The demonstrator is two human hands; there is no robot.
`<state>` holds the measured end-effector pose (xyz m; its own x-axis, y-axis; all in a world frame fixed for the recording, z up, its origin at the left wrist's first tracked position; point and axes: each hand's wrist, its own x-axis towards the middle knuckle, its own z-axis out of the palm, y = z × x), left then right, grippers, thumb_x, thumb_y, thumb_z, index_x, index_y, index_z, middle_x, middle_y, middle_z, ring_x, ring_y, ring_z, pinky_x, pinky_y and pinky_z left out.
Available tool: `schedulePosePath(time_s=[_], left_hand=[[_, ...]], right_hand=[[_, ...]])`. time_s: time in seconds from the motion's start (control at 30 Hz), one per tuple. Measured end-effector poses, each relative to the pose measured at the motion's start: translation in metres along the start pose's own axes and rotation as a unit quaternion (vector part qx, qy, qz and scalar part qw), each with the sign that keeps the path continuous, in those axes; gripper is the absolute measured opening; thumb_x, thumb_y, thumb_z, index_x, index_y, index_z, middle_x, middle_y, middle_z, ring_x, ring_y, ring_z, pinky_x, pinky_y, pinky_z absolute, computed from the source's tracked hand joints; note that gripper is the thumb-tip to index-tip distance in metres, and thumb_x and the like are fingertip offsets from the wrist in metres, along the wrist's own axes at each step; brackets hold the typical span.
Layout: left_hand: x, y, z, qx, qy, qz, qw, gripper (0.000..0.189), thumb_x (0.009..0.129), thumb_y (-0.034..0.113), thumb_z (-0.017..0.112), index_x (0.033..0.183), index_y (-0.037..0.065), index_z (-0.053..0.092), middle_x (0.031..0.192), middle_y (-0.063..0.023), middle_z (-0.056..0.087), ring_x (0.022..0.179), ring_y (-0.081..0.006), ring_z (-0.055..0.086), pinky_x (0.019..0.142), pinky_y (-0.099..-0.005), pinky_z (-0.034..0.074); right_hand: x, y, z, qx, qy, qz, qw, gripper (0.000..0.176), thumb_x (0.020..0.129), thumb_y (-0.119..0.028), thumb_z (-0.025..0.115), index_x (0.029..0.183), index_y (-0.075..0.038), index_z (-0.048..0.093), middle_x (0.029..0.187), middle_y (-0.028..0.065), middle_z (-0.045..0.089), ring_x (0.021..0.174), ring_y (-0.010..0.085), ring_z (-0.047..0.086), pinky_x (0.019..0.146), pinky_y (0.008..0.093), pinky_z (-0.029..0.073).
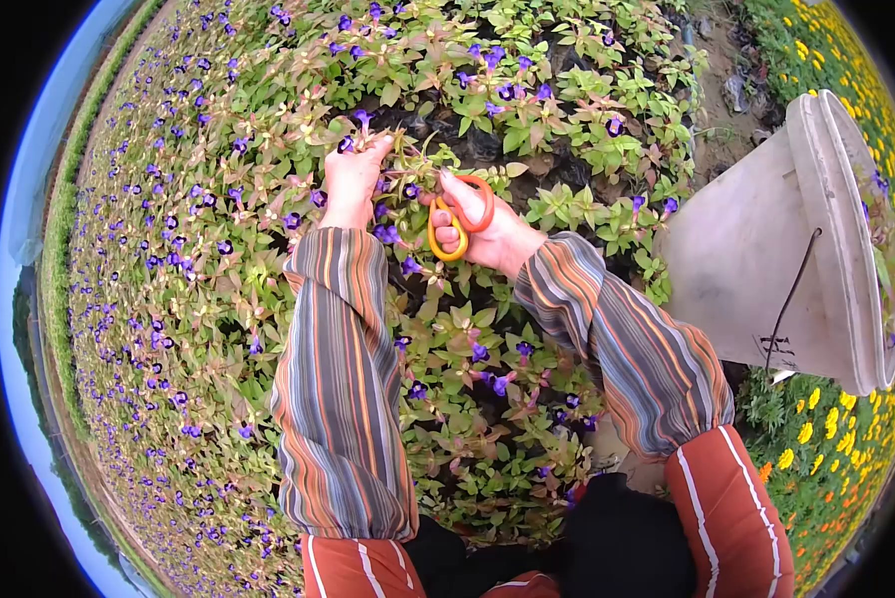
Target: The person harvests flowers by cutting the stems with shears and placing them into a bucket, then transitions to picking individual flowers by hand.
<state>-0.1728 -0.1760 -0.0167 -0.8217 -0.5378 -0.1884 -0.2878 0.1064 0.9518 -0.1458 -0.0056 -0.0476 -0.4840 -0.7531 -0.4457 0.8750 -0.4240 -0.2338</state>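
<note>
My right hand (482, 231) is closed round the handles of scissors (449, 244), one loop orange-red and one yellow. The scissor blades are hard to make out among the leaves. To the left, my left hand (356, 179) has its fingers closed on a plant stem with leaves (407, 149), near the scissors. A purple flower (363, 118) shows just above its fingers. Both hands are over low green plants with purple flowers. Striped sleeves cover both forearms.
A large whitish bucket (756, 239) with a thin wire handle stands at the right, with cut plants at its mouth. Yellow flowers (831, 424) grow beyond it. Dark ground sheeting (482, 142) shows between the plants. My dark-clothed legs are at the bottom.
</note>
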Motion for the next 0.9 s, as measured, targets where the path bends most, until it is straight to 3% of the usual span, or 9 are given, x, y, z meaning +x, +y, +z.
schedulePosePath(time_s=[0.17, 0.4, 0.57, 0.63, 0.7, 0.9], left_hand=[[-0.01, -0.001, 0.001, -0.01, 0.017, 0.045, 0.999, 0.018, 0.068, 0.008, 0.072, 0.082, -0.002, 0.066, 0.073, -0.0033, 0.063, 0.061, -0.0094, 0.054, 0.057, -0.0262, 0.043], [0.005, -0.021, 0.009, -0.079, 0.002, 0.055, 0.995, 0.01, 0.067, 0.002, 0.068, 0.077, -0.001, 0.066, 0.073, -0.0031, 0.063, 0.064, -0.0094, 0.056, 0.059, -0.0249, 0.045], [-0.007, -0.01, 0.008, -0.132, 0.009, 0.065, 0.989, 0.014, 0.073, 0.001, 0.065, 0.088, 0.001, 0.066, 0.082, -0.0038, 0.065, 0.074, -0.0101, 0.058, 0.069, -0.0238, 0.045], [-0.013, -0.001, 0.005, -0.167, -0.004, 0.054, 0.984, 0.016, 0.074, 0.002, 0.064, 0.09, 0.003, 0.066, 0.085, -0.0027, 0.065, 0.078, -0.0096, 0.057, 0.072, -0.0237, 0.044], [-0.017, 0.006, 0.005, -0.225, -0.012, 0.059, 0.973, 0.013, 0.074, 0.004, 0.063, 0.087, 0.003, 0.066, 0.079, 0.0006, 0.062, 0.069, -0.0071, 0.054, 0.062, -0.0215, 0.042], [-0.025, 0.012, 0.006, -0.248, -0.044, -0.006, 0.968, 0.013, 0.072, 0.008, 0.064, 0.084, 0.005, 0.068, 0.081, -0.0002, 0.062, 0.074, -0.0097, 0.055, 0.069, -0.0243, 0.041]], right_hand=[[-0.001, 0.004, 0.003, -0.033, 0.019, -0.012, 0.999, 0.046, 0.085, -0.045, 0.052, 0.104, -0.004, 0.046, 0.064, -0.0008, 0.044, 0.049, 0.0079, 0.039, 0.041, 0.0193, 0.031], [-0.008, 0.001, -0.001, -0.069, -0.003, -0.006, 0.998, 0.046, 0.085, -0.044, 0.053, 0.104, -0.003, 0.045, 0.061, -0.0007, 0.042, 0.046, 0.0093, 0.038, 0.042, 0.0217, 0.031], [-0.037, -0.013, 0.0, -0.083, -0.036, -0.056, 0.994, 0.047, 0.088, -0.044, 0.048, 0.111, -0.004, 0.044, 0.062, -0.0018, 0.038, 0.044, 0.0087, 0.033, 0.04, 0.0218, 0.027], [-0.048, -0.026, -0.001, -0.034, -0.052, -0.076, 0.995, 0.049, 0.09, -0.045, 0.042, 0.112, -0.002, 0.045, 0.063, -0.0012, 0.036, 0.047, 0.0107, 0.035, 0.042, 0.0231, 0.028], [-0.046, -0.041, -0.012, -0.013, -0.085, -0.103, 0.991, 0.049, 0.09, -0.045, 0.042, 0.112, -0.002, 0.045, 0.064, -0.001, 0.035, 0.05, 0.0109, 0.035, 0.046, 0.0235, 0.03], [-0.033, -0.066, -0.027, 0.043, -0.096, -0.079, 0.991, 0.051, 0.088, -0.045, 0.047, 0.113, 0.0, 0.042, 0.07, -0.0001, 0.036, 0.057, 0.0114, 0.035, 0.049, 0.0232, 0.03]])
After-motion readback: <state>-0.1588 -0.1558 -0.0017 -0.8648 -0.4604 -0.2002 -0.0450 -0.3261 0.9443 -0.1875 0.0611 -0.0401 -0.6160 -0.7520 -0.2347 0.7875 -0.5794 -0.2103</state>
